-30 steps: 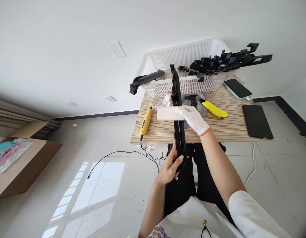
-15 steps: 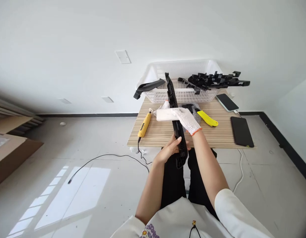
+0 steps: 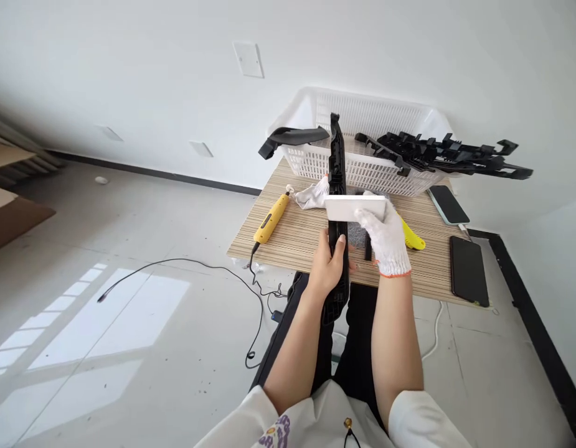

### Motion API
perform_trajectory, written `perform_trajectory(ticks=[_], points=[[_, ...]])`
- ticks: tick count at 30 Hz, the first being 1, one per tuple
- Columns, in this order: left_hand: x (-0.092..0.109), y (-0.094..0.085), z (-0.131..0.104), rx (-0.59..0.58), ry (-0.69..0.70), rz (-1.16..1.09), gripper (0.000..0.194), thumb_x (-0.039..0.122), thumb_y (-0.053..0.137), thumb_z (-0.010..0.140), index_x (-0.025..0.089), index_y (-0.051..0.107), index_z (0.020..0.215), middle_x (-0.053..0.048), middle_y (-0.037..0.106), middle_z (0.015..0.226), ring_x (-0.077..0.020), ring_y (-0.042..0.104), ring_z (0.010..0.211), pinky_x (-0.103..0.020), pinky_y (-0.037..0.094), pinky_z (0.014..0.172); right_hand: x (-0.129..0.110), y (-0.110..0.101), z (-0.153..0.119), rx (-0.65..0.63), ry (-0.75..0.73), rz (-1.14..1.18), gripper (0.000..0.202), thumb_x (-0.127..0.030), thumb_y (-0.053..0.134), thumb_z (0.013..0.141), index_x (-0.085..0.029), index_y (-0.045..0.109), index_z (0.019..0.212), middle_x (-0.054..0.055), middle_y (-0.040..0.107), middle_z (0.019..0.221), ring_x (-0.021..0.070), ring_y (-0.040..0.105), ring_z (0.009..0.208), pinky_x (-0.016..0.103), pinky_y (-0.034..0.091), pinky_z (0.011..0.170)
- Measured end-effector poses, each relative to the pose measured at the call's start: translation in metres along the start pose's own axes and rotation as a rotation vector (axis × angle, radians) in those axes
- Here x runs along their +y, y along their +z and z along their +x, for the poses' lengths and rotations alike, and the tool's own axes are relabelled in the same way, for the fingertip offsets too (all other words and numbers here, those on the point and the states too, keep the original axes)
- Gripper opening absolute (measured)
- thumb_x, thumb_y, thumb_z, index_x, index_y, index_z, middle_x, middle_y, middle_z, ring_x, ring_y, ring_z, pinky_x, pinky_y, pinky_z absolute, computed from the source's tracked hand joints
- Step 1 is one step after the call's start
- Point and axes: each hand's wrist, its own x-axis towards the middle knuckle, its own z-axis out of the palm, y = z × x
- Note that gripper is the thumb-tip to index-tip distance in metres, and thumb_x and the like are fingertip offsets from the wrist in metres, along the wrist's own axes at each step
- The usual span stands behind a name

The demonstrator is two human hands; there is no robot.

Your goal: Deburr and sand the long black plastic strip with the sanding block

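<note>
My bare left hand (image 3: 329,264) is wrapped round the lower part of a long black plastic trim piece (image 3: 337,165), which stands lengthwise in front of me, its far end reaching over the basket's near rim. On my right hand (image 3: 385,236) is a white knit glove with an orange cuff. Its fingers close on a flat white rectangular block (image 3: 348,207), held crosswise over the trim piece. Whether the block touches the piece I cannot tell. Behind the gloved hand, a yellow handle (image 3: 413,236) and bubble wrap (image 3: 357,235) lie partly hidden on the table.
A white plastic basket (image 3: 311,165) at the back holds several black plastic parts (image 3: 437,152); another black part (image 3: 297,135) rests on its left rim. A yellow corded tool (image 3: 271,219), a white glove (image 3: 311,195) and two phones (image 3: 469,269) lie on the wooden table (image 3: 292,239).
My right hand and the white block have shifted rightward relative to the black trim piece, and the glove's wrist is turned more upright. My left hand keeps its hold. The whole view has tilted.
</note>
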Motion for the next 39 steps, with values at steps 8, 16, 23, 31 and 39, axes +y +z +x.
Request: perform_trajectory(ticks=[8, 16, 23, 31, 39], points=[[-0.004, -0.002, -0.016, -0.013, -0.022, 0.193, 0.033, 0.048, 0.035, 0.101, 0.023, 0.045, 0.121, 0.001, 0.064, 0.065, -0.0143, 0.058, 0.041, -0.026, 0.051, 0.043, 0.001, 0.02, -0.004, 0.056, 0.137, 0.097, 0.027, -0.04, 0.073, 0.074, -0.021, 0.054, 0.076, -0.008, 0.049, 0.055, 0.0041, 0.038, 0.038, 0.018, 0.03, 0.034], [-0.006, -0.003, -0.013, 0.035, 0.017, 0.261, 0.035, 0.04, 0.031, 0.103, 0.022, 0.044, 0.13, 0.001, 0.062, 0.061, -0.0155, 0.059, 0.042, -0.027, 0.051, 0.046, 0.002, 0.024, -0.009, -0.101, 0.151, -0.048, 0.028, -0.046, 0.068, 0.079, -0.021, 0.055, 0.078, -0.009, 0.05, 0.047, 0.0076, 0.044, 0.03, 0.019, 0.033, 0.028], [-0.003, -0.003, -0.013, 0.018, -0.02, 0.259, 0.033, 0.036, 0.03, 0.103, 0.023, 0.044, 0.13, 0.002, 0.061, 0.058, -0.0162, 0.06, 0.042, -0.027, 0.052, 0.046, 0.001, 0.023, -0.007, -0.077, 0.171, -0.031, 0.029, -0.048, 0.068, 0.079, -0.021, 0.056, 0.08, -0.009, 0.049, 0.044, 0.0086, 0.045, 0.03, 0.019, 0.034, 0.029], [-0.003, -0.005, -0.013, 0.018, -0.019, 0.296, 0.034, 0.04, 0.034, 0.102, 0.024, 0.046, 0.13, 0.002, 0.062, 0.059, -0.0176, 0.062, 0.044, -0.029, 0.052, 0.049, 0.001, 0.021, -0.019, -0.081, 0.206, -0.014, 0.031, -0.05, 0.069, 0.078, -0.021, 0.057, 0.08, -0.008, 0.051, 0.046, 0.0081, 0.043, 0.029, 0.021, 0.034, 0.029], [-0.003, -0.008, -0.014, -0.004, -0.103, 0.191, 0.037, 0.048, 0.034, 0.1, 0.025, 0.045, 0.126, 0.002, 0.062, 0.057, -0.0179, 0.06, 0.04, -0.029, 0.051, 0.043, -0.005, 0.017, -0.005, -0.153, 0.207, -0.018, 0.029, -0.043, 0.076, 0.073, -0.021, 0.056, 0.074, -0.009, 0.048, 0.041, 0.0098, 0.044, 0.028, 0.02, 0.034, 0.026]])
